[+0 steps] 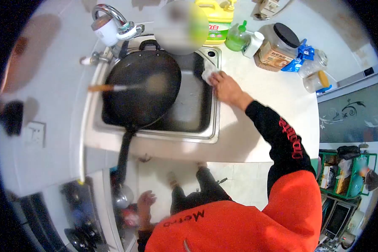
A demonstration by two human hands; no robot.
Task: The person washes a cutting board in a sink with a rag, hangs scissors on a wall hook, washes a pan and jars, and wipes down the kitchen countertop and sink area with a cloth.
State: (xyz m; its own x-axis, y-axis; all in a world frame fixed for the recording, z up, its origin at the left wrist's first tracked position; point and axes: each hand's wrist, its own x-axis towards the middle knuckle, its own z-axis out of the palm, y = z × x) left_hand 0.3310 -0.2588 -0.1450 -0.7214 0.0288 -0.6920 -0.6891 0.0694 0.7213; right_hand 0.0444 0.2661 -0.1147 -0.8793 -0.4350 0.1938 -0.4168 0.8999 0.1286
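My right hand point(227, 89) is closed on a crumpled white cloth point(208, 72) at the right rim of the sink point(214, 122). Low in front of my body, my left hand point(146, 205) holds nothing, its fingers apart. A large black wok point(134, 105) rests over the left part of the sink, its long handle point(124, 153) reaching past the front of the counter. Across the wok lies a utensil with a wooden handle point(100, 88); its far end is too blurred to name.
A faucet point(113, 17) stands behind the wok. Along the back are a yellow detergent jug point(218, 21), a green pump bottle point(238, 38), a white bottle point(253, 44) and a large black-lidded jar point(277, 46). A glass jar point(316, 82) stands farther right on the counter point(277, 101).
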